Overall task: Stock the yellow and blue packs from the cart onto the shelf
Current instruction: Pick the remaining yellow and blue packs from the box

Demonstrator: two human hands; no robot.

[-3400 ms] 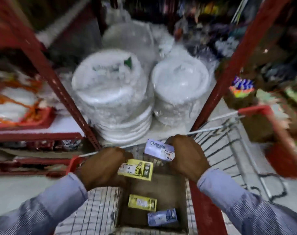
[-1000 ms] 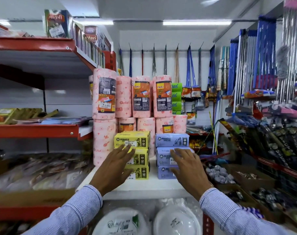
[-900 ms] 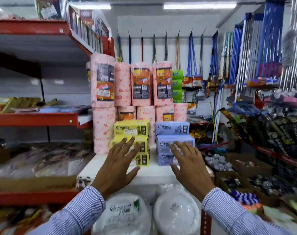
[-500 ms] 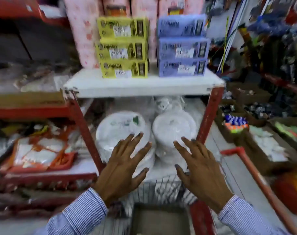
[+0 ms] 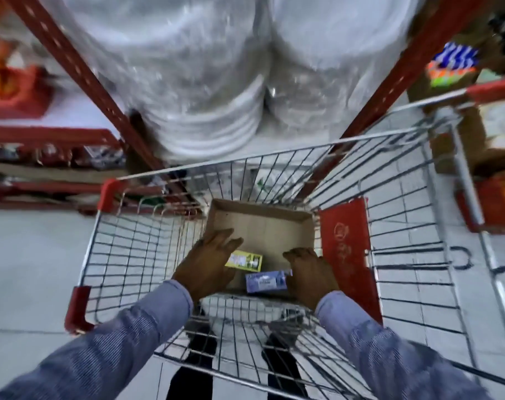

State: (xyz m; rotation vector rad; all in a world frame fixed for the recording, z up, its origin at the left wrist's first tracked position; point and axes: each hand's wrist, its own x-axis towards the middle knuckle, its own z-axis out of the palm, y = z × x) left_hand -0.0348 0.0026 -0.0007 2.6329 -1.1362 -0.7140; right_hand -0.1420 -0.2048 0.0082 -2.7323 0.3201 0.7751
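Note:
I look down into a wire cart [image 5: 124, 255] that holds a shallow cardboard box [image 5: 262, 223]. One yellow pack [image 5: 245, 259] and one blue pack [image 5: 265, 280] lie in the box near its front. My left hand [image 5: 208, 264] is down in the box, fingers spread, partly over the left end of the yellow pack. My right hand [image 5: 311, 272] is beside the right end of the blue pack, fingers curled downward. Neither hand visibly grips a pack. The shelf with the stacked packs is out of view.
Two wrapped stacks of white plates [image 5: 205, 82] sit on the low shelf just beyond the cart, between red uprights [image 5: 81, 70]. A red panel [image 5: 346, 255] stands inside the cart at the right. Boxes of goods [image 5: 476, 140] line the floor at right.
My view dropped from the shelf, where yellow and blue packs sit stacked, down to the cart. Both hands came away from the shelf empty and reached into the cardboard box.

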